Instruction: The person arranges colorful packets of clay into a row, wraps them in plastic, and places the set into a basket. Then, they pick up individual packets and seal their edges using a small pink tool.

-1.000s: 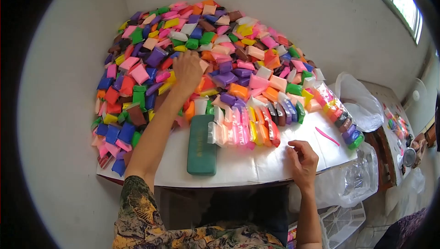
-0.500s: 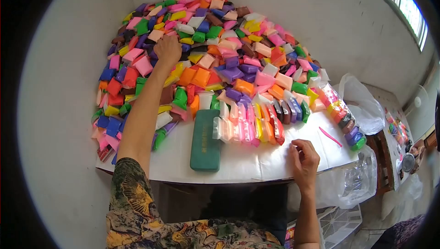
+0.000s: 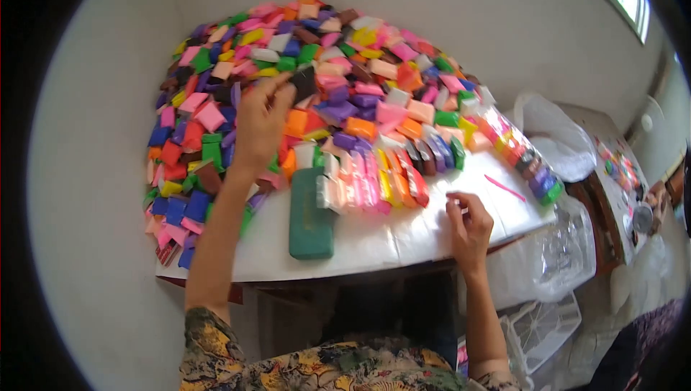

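My left hand [image 3: 263, 123], slightly blurred, is over the middle of a big heap of small colourful soft packets [image 3: 211, 116]. Its thumb and fingers pinch the edge of a black packet [image 3: 304, 83]. Resting low by the front edge of the white table, my right hand [image 3: 471, 227] has loosely curled fingers, a little apart, with nothing visible in them. Left of that hand lies a row of clear-wrapped packets [image 3: 385, 178] in pink, yellow, orange, red and darker colours. A green oblong case [image 3: 312, 214] touches the row's left end.
A pink stick-like tool [image 3: 505, 188] lies on the white tabletop [image 3: 389, 240]. To its right is a long clear pack of colourful packets [image 3: 520, 157]. Clear plastic bags [image 3: 558, 135] hang beside the table. A second table [image 3: 608, 196] and part of another person [image 3: 644, 348] are at right.
My left hand has come back toward me and right from the far part of the heap, now with the black packet. My right hand stays by the table edge. The view has shifted slightly.
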`<state>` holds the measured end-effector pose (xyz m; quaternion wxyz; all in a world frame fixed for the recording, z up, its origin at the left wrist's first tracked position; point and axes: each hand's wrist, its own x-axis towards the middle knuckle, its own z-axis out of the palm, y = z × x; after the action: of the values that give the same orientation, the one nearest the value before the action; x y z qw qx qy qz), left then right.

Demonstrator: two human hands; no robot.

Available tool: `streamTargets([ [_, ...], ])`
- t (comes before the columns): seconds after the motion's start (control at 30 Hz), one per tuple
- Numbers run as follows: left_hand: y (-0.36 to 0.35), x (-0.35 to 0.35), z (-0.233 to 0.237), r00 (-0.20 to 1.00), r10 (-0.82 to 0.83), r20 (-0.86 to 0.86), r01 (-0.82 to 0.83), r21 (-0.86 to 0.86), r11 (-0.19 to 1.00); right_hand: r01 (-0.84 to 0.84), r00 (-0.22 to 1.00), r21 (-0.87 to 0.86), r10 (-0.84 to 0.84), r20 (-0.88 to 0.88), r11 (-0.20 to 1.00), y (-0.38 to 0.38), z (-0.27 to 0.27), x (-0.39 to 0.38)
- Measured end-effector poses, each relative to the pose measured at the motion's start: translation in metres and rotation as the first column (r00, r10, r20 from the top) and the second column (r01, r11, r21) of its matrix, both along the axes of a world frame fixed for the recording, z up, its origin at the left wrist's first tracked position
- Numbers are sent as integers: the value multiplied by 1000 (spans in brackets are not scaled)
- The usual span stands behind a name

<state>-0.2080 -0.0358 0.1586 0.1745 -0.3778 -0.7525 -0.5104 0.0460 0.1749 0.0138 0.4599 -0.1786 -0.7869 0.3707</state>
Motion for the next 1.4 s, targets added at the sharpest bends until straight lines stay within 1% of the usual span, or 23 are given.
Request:
streamTargets([
  [0.07,16,77,-27,978,-196,71,196,9,981,-40,988,-182,11,-156,982,9,-12,0],
  [0.13,39,126,-72,948,-243,-204,229,-87,969,-100,967,-291,24,-254,952,10,-8,8],
  [0.2,67,163,-118,896,-345,-280,333,-90,939,-153,942,-371,22,-336,916,13,-6,14],
  [0.23,75,174,-129,875,-404,-265,373,-161,914,-184,929,-369,39,-367,911,12,-6,19],
  [0.27,83,182,-138,853,-457,-252,408,-225,885,-171,939,-333,51,-340,927,11,-8,26],
  [0.33,90,185,-145,837,-500,-222,444,-259,858,-93,975,-89,72,-210,992,10,-12,40],
  [0.37,89,184,-144,837,-502,-219,442,-271,855,-88,993,43,91,-78,995,8,-11,51],
  [0.4,87,182,-142,836,-504,-216,439,-288,851,-94,995,173,99,-20,980,8,-11,54],
  [0.43,86,179,-143,831,-516,-210,458,-268,848,-110,994,298,103,39,948,8,-12,56],
  [0.47,86,179,-145,849,-500,-171,462,-219,859,-133,990,417,101,97,899,7,-12,58],
  [0.5,86,179,-148,864,-485,-134,462,-170,871,-195,975,424,125,186,885,6,-9,60],
  [0.57,86,179,-147,881,-468,-72,462,-84,883,-245,953,487,114,282,838,4,-3,57],
  [0.63,85,180,-145,891,-453,-16,452,-52,891,-306,923,522,115,366,796,6,-8,54],
  [0.77,82,184,-145,910,-407,80,407,24,913,-335,909,521,124,397,785,10,-10,57],
  [0.87,82,178,-149,903,-423,67,425,-13,905,-315,910,542,87,405,779,7,-12,57],
  [0.93,81,178,-149,907,-420,26,421,-31,907,-294,911,567,46,410,769,4,-10,56],
  [0.97,81,178,-148,909,-417,2,417,-38,908,-305,903,555,49,427,774,4,-8,56],
  [1.03,79,178,-149,906,-423,20,424,-34,905,-325,886,529,58,460,784,6,-2,58],
  [1.13,81,180,-147,902,-431,5,431,-21,902,-389,864,380,190,466,839,15,6,63],
  [1.23,82,179,-149,904,-424,-52,423,-36,906,-307,892,474,76,446,825,5,-3,58],
  [1.27,82,179,-150,906,-416,-78,414,-44,909,-289,892,479,52,448,829,2,-6,57],
  [1.33,81,181,-151,909,-415,-33,413,-68,908,-247,895,495,1,446,833,-4,-9,55],
  [1.4,85,180,-145,904,-428,-9,426,-96,900,-246,888,501,-14,460,829,-7,-9,54],
])
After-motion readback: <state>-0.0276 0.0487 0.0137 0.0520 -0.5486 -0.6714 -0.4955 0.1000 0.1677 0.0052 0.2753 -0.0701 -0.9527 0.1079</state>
